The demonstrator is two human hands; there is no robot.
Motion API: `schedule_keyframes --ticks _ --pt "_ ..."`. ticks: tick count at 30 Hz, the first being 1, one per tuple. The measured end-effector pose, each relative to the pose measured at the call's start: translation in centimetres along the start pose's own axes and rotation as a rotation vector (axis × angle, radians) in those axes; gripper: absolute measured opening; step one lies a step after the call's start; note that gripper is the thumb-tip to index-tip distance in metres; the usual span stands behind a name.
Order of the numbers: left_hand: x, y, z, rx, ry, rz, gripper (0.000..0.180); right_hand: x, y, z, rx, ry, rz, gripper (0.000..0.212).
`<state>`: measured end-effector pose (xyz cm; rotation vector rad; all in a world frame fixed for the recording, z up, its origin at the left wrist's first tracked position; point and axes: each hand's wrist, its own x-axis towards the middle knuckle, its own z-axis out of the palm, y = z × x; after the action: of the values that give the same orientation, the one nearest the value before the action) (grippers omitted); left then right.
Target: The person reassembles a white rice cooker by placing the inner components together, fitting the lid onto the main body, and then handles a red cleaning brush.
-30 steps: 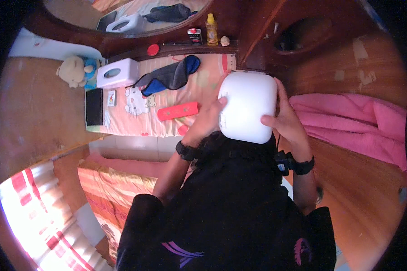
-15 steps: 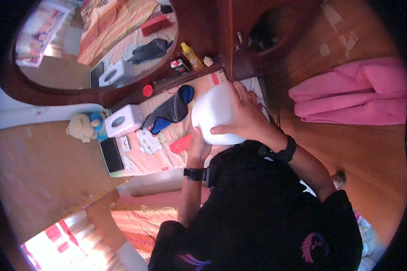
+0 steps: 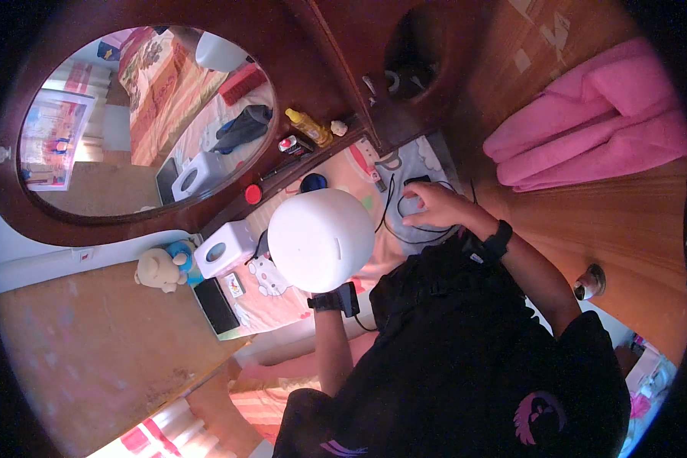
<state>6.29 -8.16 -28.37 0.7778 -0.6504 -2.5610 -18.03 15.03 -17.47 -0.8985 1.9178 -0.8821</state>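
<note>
I can't see the L hand from my end: the white rounded case (image 3: 320, 240) covers it down to the wristband (image 3: 327, 302); finger pos. unk. Dark-blue cloth (image 3: 313, 182) is mostly hidden behind same case. Pink towel (image 3: 595, 122) is cut off at R rim; curtain (image 3: 153, 437), at lower edge. Print on yellow bottle (image 3: 309, 127): too small to read on my feed.

Dim overall; bright glare at curtain (image 3: 164, 429), lower left; edges bowed, corners black; shadows grainy.
</note>
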Motion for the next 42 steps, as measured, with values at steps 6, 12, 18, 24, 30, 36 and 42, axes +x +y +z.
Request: schedule_keyframes --ticks 6,12,18,24,30,36,42 --pt "0.4 1.0 -0.7 0.184 0.099 0.026 0.056 1.4 -1.8 0.9 -0.337 0.161 -0.584 0.072" --pt "2.0 0.5 -1.2 0.359 0.115 0.041 0.055 2.7 -0.7 3.4 -0.088 -0.098 -0.332 0.054" --pt "3.5 -0.3 -2.4 0.56 0.134 0.09 0.055 5.7 2.7 5.5 -0.02 -0.077 -0.366 0.034" --pt "4.9 -1.0 -4.0 0.875 0.128 0.128 0.054 9.0 6.1 6.2 0.316 -0.139 0.309 0.021" --pt "6.2 -1.4 -8.5 1.47 0.044 0.249 0.053 12.1 7.7 9.9 -0.243 0.043 -0.043 0.029" --pt "6.7 -0.2 -5.5 2.351 -0.204 0.636 0.045 13.8 8.6 11.7 -0.528 0.375 -0.074 0.018" --pt "6.9 -0.2 1.4 1.023 -0.032 0.097 0.048 14.6 9.7 11.0 -0.529 0.255 -0.066 0.019"
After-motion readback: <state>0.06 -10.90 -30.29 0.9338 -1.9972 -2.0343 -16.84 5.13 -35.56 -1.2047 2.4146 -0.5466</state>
